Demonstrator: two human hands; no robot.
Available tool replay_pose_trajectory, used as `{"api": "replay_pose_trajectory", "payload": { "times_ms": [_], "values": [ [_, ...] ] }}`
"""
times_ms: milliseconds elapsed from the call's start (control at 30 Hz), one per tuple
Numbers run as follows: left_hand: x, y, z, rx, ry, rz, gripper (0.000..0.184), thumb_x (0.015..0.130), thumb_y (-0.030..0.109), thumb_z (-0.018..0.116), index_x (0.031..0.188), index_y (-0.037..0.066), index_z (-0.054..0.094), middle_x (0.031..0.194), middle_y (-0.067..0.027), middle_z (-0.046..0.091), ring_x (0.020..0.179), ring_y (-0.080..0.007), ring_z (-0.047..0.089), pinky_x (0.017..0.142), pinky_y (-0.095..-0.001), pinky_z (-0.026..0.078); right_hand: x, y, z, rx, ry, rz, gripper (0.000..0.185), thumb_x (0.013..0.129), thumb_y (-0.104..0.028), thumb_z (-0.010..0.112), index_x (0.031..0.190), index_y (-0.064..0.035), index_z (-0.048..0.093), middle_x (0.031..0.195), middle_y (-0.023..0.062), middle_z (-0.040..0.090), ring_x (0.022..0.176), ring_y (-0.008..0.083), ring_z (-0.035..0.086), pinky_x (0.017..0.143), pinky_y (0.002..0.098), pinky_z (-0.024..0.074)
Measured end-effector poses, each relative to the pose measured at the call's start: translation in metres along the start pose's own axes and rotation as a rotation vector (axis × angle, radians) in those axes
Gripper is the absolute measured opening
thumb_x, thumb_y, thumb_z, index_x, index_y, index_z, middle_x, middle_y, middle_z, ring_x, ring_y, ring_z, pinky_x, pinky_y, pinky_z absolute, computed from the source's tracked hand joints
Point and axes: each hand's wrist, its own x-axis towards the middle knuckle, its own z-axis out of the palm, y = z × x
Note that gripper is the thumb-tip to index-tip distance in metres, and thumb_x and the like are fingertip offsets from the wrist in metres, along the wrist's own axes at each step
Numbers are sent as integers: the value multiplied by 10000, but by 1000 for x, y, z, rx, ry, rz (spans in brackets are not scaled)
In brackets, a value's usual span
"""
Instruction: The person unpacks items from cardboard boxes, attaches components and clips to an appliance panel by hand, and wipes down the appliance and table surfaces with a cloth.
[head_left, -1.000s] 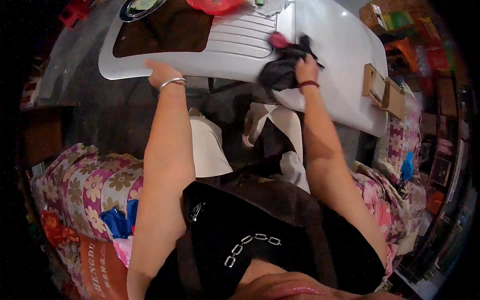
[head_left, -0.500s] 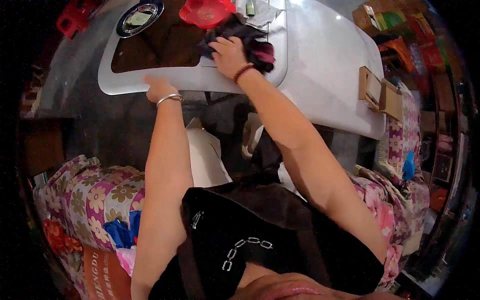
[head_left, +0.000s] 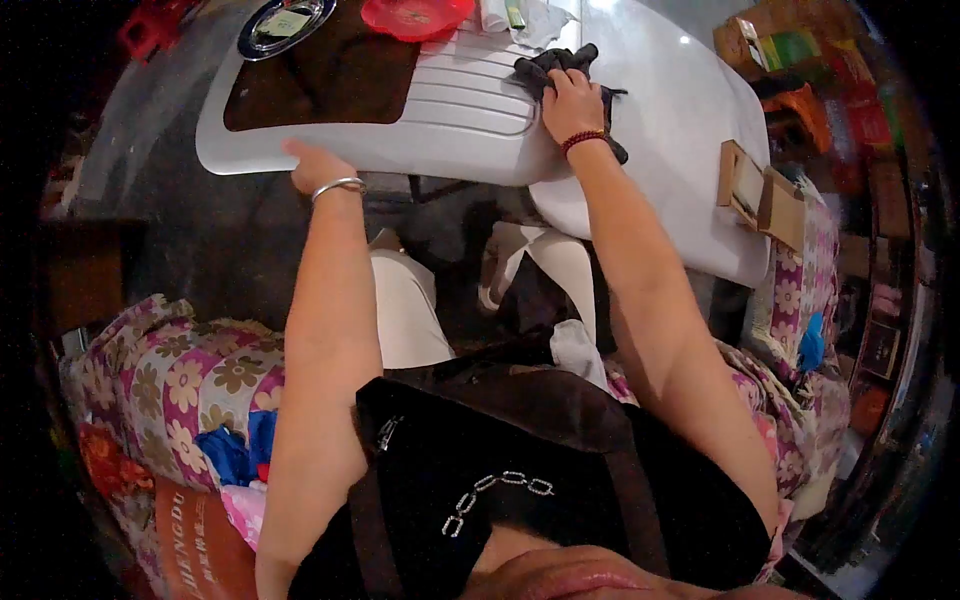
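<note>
My right hand is closed on a bunched dark cloth, pressing it against the right end of the white table, where its surface meets a second white tabletop. Parallel grooves run across the table just left of the cloth. At the table's front left edge is my left hand, its thumb laid over the rim and its other fingers mostly hidden. A dark brown panel is set into the table beyond that hand.
A red plastic dish and a silver plate holding a pale item stand at the back. White crumpled paper lies near the dish. An open cardboard box sits at the right edge. Flower-patterned seats flank me.
My right hand has slid the dark cloth to the right, from beside the brown panel to the table's right end, uncovering the grooves. My left hand stays at the front edge.
</note>
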Motion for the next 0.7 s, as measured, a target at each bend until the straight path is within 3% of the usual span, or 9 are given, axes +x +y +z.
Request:
{"api": "replay_pose_trajectory", "payload": {
  "times_ms": [133,267,333,367,467,567,600,667,700],
  "values": [
    [22,-14,7,4,37,-17,774,927,564,475,1168,-171,503,1191,-264,583,1004,-362,607,852,-417,508,5,-42,9,35,-37,-52,304,864,-239,559,1130,-111,631,1188,128,579,1053,370,531,905,454,461],
    [-4,4,3,58,14,-63,782,928,575,462,1158,-171,511,1168,-256,597,977,-359,618,821,-418,520,31,-115,44,145,-105,-284,307,866,-238,556,1130,-99,628,1193,144,556,1084,371,516,907,448,463],
    [-6,5,4,67,23,-58,784,930,577,456,1153,-173,516,1162,-253,601,968,-359,623,817,-419,522,35,-143,42,103,-97,-281,335,879,-266,558,1157,-85,601,1207,124,572,1128,306,515,941,431,412],
    [0,2,4,72,25,-40,783,931,577,453,1151,-172,519,1161,-252,602,964,-359,625,818,-420,522,32,-145,23,169,-166,-196,361,891,-282,547,1205,-104,568,1265,125,528,1135,351,507,961,442,425],
    [10,-5,2,104,18,18,781,932,576,447,1146,-170,526,1162,-254,602,964,-356,628,823,-420,521,32,-122,0,139,-288,-88,372,892,-290,540,1218,-112,559,1281,138,509,1137,393,500,967,462,440],
    [19,-11,2,132,-5,35,779,932,572,451,1146,-173,524,1164,-258,599,969,-356,627,829,-415,520,18,-54,10,148,-94,17,313,864,-278,558,1116,-105,629,1178,154,570,1058,406,540,935,485,449],
    [22,-13,1,136,-10,32,778,932,570,454,1147,-175,522,1165,-259,599,971,-357,627,832,-413,519,7,-35,1,94,-69,71,309,873,-265,537,1121,-102,624,1199,138,557,1096,385,527,932,471,471],
    [18,-12,1,54,-14,38,770,934,560,459,1148,-176,521,1165,-260,599,972,-356,627,835,-412,519,-10,16,2,138,65,103,312,875,-240,548,1147,-101,616,1198,198,558,1085,399,554,934,460,467],
    [14,-10,2,10,-20,43,765,934,556,461,1148,-177,520,1165,-261,599,972,-355,627,837,-412,519,-21,40,11,273,129,254,266,860,-184,591,1091,-58,630,1079,220,599,1024,402,567,884,466,473]
  ]
}}
